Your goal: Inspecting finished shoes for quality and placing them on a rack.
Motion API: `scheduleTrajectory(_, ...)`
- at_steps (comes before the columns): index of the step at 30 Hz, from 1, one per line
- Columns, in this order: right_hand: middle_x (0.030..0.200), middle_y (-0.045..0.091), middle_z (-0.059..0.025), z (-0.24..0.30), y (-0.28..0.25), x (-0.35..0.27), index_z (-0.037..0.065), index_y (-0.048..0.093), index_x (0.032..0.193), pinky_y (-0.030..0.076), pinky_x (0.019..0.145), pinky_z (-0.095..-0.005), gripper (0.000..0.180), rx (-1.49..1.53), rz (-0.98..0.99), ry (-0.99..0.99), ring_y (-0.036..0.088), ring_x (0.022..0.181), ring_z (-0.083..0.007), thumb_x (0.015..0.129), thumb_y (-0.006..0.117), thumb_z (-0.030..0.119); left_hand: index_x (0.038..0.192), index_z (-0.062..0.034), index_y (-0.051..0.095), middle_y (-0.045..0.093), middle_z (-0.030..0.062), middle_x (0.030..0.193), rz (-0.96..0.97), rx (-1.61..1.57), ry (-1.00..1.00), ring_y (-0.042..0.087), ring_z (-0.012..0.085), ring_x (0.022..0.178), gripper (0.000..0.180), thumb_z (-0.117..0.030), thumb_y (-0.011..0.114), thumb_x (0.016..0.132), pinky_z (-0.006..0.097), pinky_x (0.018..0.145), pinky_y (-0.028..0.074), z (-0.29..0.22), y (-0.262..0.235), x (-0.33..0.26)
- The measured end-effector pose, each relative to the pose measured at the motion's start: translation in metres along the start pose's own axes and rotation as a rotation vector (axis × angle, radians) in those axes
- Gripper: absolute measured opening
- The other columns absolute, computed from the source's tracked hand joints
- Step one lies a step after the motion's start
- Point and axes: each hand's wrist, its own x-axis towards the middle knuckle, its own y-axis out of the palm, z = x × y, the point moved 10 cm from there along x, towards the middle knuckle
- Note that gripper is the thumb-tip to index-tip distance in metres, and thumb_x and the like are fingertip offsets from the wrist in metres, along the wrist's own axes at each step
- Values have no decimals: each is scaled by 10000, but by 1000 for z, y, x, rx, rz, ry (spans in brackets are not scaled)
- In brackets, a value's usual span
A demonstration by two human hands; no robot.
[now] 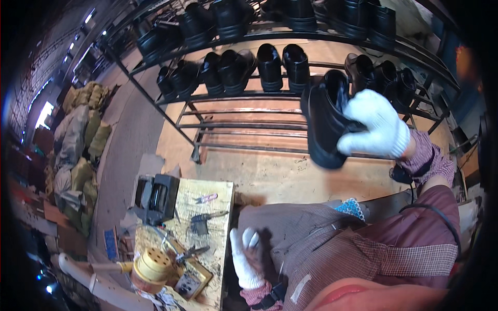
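Note:
My right hand (pixel 376 124), in a white knit glove, is raised in front of the shoe rack and grips a black leather shoe (pixel 327 129). Its opening faces up and its toe points down toward me. A dark edge shows along the shoe's left side; whether that is a second shoe I cannot tell. My left hand (pixel 249 259), also in a white glove, rests low beside my lap near the workbench edge. Its fingers are loosely bent and apart, with nothing visible in them.
Black shoes (pixel 270 67) stand in pairs on the metal rack (pixel 249 95). On the left, a worn workbench (pixel 207 233) carries a black machine (pixel 155 197), scissors (pixel 193 252) and a yellow perforated cup-shaped part (pixel 154 264). Stuffed sacks (pixel 78 145) lie beyond.

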Motion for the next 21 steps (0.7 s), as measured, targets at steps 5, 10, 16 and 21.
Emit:
scheduleTrajectory(5,880,735,-147,-156,54,27,85,788,909,548,844,-477,433,-370,121,284,706,896,-359,797,791,504,1665,-148,367,476,197,1606,-106,45,-57,537,312,1359,736,-569,532,1086,448,1184,409,4,-44,-8)
scheduleTrajectory(10,1298,704,-139,-211,74,49,120,711,1304,511,1030,-471,513,-667,68,438,680,1134,-347,879,764,402,1630,-156,416,398,160,1688,-7,166,110,465,296,1443,696,-546,588,1080,444,1255,355,-9,-69,-23)
scheduleTrajectory(16,1419,639,-198,-199,126,114,89,588,1462,528,1050,-486,624,-335,-2,424,669,1236,-368,955,684,440,1618,-177,390,417,145,1671,-248,-114,-43,479,319,1424,721,-558,622,1052,467,1246,368,20,-91,-42)
scheduleTrajectory(21,1100,756,-208,-172,155,119,51,716,1157,594,872,-514,434,-328,50,459,738,1024,-408,953,661,431,1665,44,278,456,264,1612,-141,-90,187,511,349,1433,864,-535,566,1091,482,1235,374,3,-60,-43)
